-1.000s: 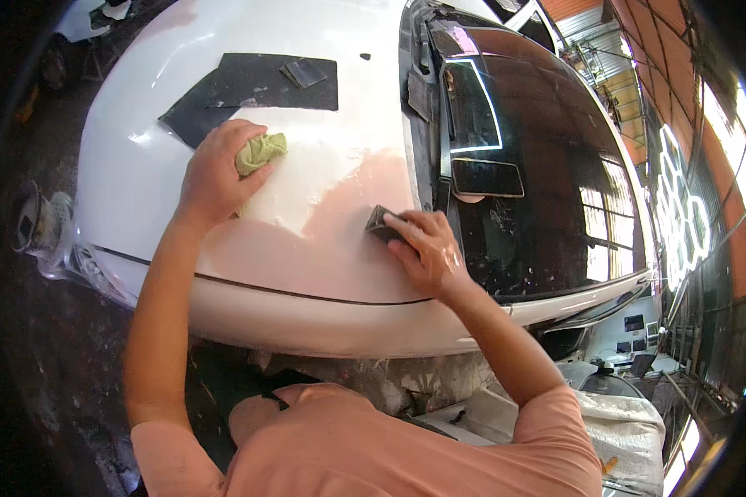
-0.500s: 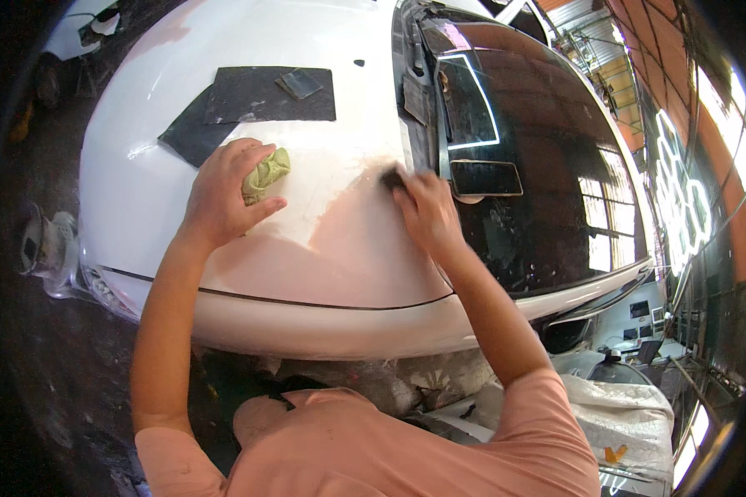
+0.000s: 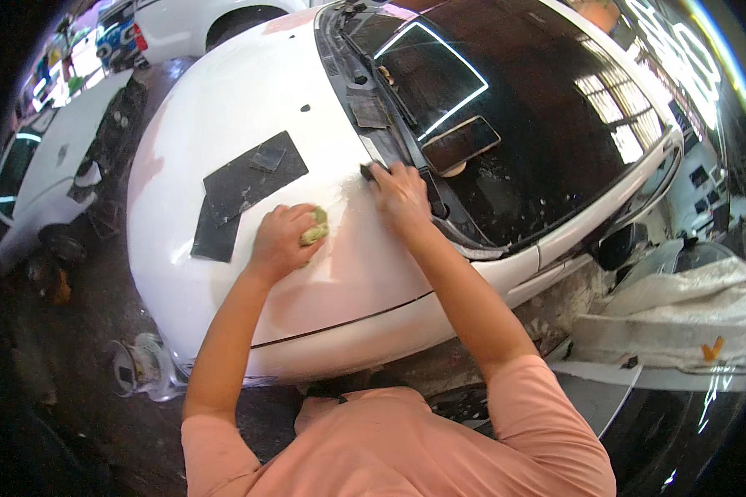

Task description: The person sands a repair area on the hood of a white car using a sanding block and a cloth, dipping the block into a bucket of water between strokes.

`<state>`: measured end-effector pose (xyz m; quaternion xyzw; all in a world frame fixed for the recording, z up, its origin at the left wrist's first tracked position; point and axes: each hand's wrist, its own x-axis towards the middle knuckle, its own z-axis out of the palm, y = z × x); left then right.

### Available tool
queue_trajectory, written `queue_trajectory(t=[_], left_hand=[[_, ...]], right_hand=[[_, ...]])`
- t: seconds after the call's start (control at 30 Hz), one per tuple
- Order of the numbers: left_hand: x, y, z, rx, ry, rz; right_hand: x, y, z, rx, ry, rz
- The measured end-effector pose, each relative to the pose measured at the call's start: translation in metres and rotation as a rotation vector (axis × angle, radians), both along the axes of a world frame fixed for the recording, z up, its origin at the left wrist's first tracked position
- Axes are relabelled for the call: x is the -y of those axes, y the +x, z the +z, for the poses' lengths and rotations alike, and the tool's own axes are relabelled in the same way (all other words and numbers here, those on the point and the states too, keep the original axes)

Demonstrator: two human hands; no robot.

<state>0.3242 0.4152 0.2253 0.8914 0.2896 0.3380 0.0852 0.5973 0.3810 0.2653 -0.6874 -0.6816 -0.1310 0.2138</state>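
Note:
On the white car hood (image 3: 232, 99), my left hand (image 3: 283, 240) is closed round a crumpled yellow-green cloth (image 3: 315, 227). My right hand (image 3: 402, 199) presses a small piece of black sandpaper (image 3: 368, 172) against the hood near the base of the windshield; most of the piece is under the fingers. Between and below the hands, pinkish-brown patches (image 3: 356, 273) show through the white paint. Left of my left hand lie dark sandpaper sheets (image 3: 253, 184), overlapping, with a small grey piece (image 3: 268, 157) on top.
A phone (image 3: 462, 142) rests on the dark windshield (image 3: 547, 91), beyond my right hand. Another small dark sheet (image 3: 370, 112) lies by the wipers. A loose white car panel (image 3: 66, 157) stands at far left, and a white sack (image 3: 671, 323) is at right.
The view has turned, so the car sits at a different slant. My right hand has moved along the hood closer to the windshield edge; my left still grips the cloth, now nearer the right hand.

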Motion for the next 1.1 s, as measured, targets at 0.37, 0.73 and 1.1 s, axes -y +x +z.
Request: queue_trajectory(t=[0.37, 0.73, 1.1], left_hand=[[-0.037, 0.096, 0.100, 0.112, -0.358, -0.172], [-0.032, 0.126, 0.133, 0.003, -0.378, -0.269], [-0.009, -0.023, 0.016, 0.094, -0.184, 0.122]], right_hand=[[0.058, -0.017, -0.011, -0.073, 0.030, -0.093], [0.076, -0.031, -0.016, -0.069, -0.102, -0.080], [0.100, -0.018, -0.007, -0.108, -0.067, -0.007]])
